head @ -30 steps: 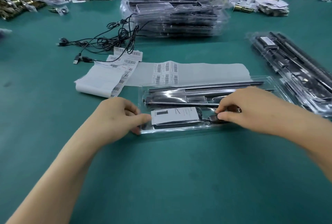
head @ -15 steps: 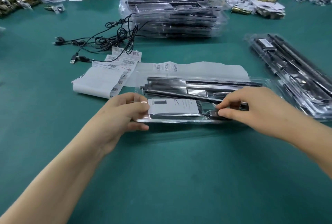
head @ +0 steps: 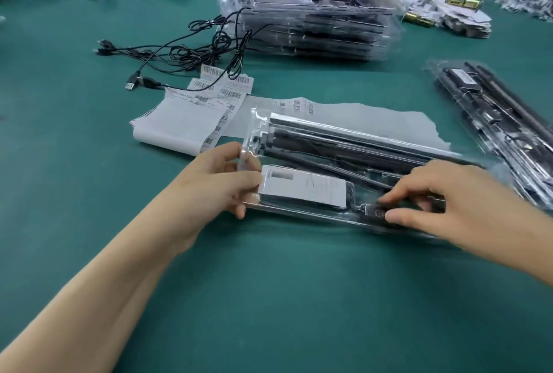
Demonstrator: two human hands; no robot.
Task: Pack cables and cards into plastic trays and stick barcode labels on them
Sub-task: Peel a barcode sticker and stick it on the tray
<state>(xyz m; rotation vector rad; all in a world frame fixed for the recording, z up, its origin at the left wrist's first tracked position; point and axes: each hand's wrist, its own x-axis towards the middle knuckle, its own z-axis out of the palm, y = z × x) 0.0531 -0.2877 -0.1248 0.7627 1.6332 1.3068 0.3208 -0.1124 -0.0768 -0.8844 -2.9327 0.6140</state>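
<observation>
A clear plastic tray (head: pixel 344 139) with dark contents is tilted up off the green table, its far edge raised. My left hand (head: pixel 218 184) grips its left end, thumb on top and fingers curled underneath. A white card (head: pixel 302 190) lies in the tray's near compartment, right beside my left thumb. My right hand (head: pixel 443 202) holds the tray's near right part, thumb and fingers pinching at a black cable plug (head: pixel 377 212) in the tray. Barcode label sheets (head: pixel 221 88) lie behind the tray, partly hidden by it.
A stack of packed trays (head: pixel 308 16) stands at the back centre. Loose black cables (head: pixel 191 52) sprawl to its left. More packed trays (head: pixel 502 121) lie at the right. White backing paper (head: pixel 179 124) lies left of the held tray. Piles of cards sit along the far edge.
The tray has been lifted from flat on the table and tipped up toward me. My left hand has shifted to grip its left end; my right hand stays at the plug.
</observation>
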